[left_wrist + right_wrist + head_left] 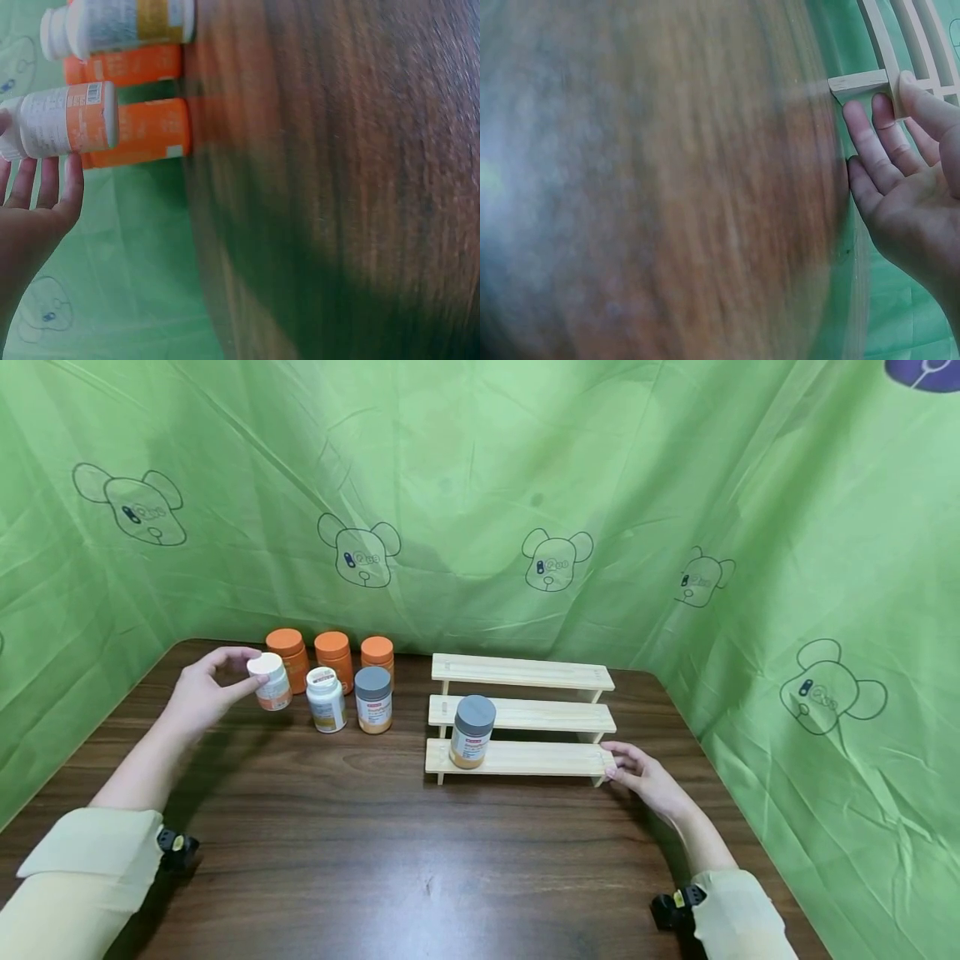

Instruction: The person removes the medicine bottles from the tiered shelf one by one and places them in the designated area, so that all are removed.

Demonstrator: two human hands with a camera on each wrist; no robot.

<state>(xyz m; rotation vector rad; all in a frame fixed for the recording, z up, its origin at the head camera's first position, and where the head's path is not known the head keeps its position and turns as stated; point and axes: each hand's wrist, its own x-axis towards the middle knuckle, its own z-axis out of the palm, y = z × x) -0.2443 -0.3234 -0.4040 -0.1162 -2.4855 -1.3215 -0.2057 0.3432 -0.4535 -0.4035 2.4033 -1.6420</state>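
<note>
My left hand (208, 689) pinches a white bottle with an orange label band (271, 682) between thumb and fingers. In the left wrist view that white bottle (64, 120) is held off the tabletop, in front of an orange bottle (146, 133). To its right stand a white bottle with a yellowish label (326, 700) and a grey-capped jar (373, 701). At the three-step wooden rack (536, 760), my right hand (647, 781) grips the right end of the lowest step, thumb on top and fingers beneath. Another grey-capped jar (472, 733) stands on that step's left part.
Behind the front bottles stand orange bottles with orange caps, a left one (288, 652), a middle one (334, 653) and a right one (377, 652). The dark wooden table (420, 868) ends at a green curtain (465, 468) at the back and both sides.
</note>
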